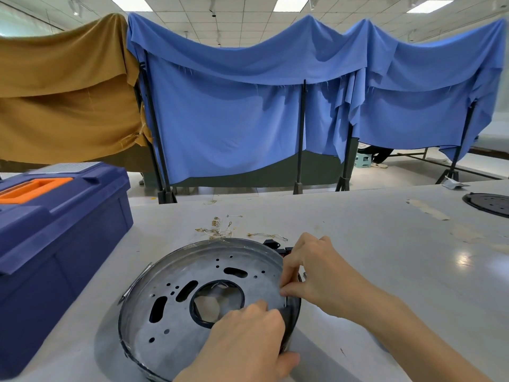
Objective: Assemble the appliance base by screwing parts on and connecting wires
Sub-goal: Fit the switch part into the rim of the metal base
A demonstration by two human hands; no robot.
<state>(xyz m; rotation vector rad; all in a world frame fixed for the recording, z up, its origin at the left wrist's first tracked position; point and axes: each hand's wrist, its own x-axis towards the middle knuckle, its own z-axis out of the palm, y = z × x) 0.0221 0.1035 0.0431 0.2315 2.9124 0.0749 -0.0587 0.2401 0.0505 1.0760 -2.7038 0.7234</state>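
The metal base (192,293) was found hollow side up on the tabletop (358,244), with a blue toolbox (55,244) to the base's left. The left hand (248,343) was curled over the base's near-right rim, thumb outside, gripping it. The right hand (311,274) was closed in a pinch on a small metal piece (286,300) at that rim; what the piece was could not be determined. Loose wires (220,230) lay just beyond the base. The piece was judged liable to be dropped or seated crooked if the base were allowed to shift.
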